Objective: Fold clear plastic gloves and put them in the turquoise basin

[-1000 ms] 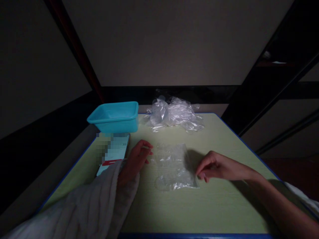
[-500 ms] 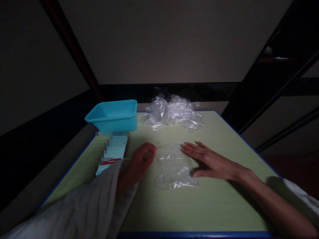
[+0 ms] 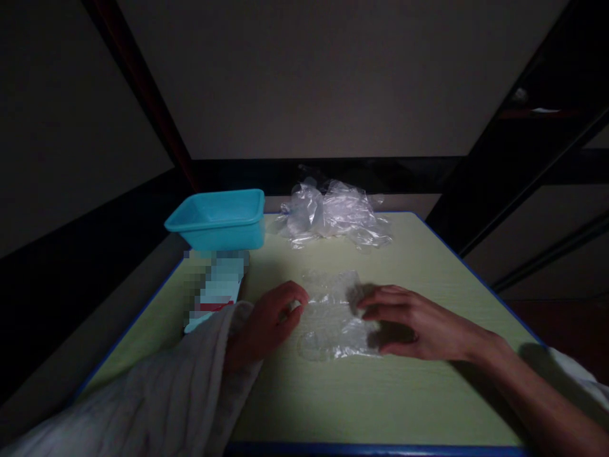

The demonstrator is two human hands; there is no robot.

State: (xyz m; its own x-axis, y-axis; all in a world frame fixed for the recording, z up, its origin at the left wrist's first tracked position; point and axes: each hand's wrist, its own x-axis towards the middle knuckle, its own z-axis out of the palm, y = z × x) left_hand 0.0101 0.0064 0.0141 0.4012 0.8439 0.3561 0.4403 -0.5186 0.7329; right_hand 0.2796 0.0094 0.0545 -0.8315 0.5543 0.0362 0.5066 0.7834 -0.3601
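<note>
A clear disposable plastic glove [image 3: 333, 317] lies flat on the table between my hands, its surface wrinkled and shiny. At its left edge is my left hand [image 3: 278, 317], fingers curled and thumb tip close to the index finger, pinching the glove's edge. My right hand [image 3: 413, 320] hovers at the glove's right edge, palm down, fingers bent and apart, thumb spread toward me. Its shadow falls on the film, and nothing is held in it. Farther back sits a crumpled pile of clear plastic gloves [image 3: 340, 212].
A turquoise plastic basket [image 3: 223, 235] stands at the table's back left corner. In front of it lies a phone [image 3: 219, 289], partly blurred out and partly behind my left sleeve. The pale green table [image 3: 380, 400] has a blue edge; a wall rises behind it.
My right hand has lifted off the glove and its fingers have bent, having lain flatter before. My left hand has shifted slightly toward me along the glove's left edge.
</note>
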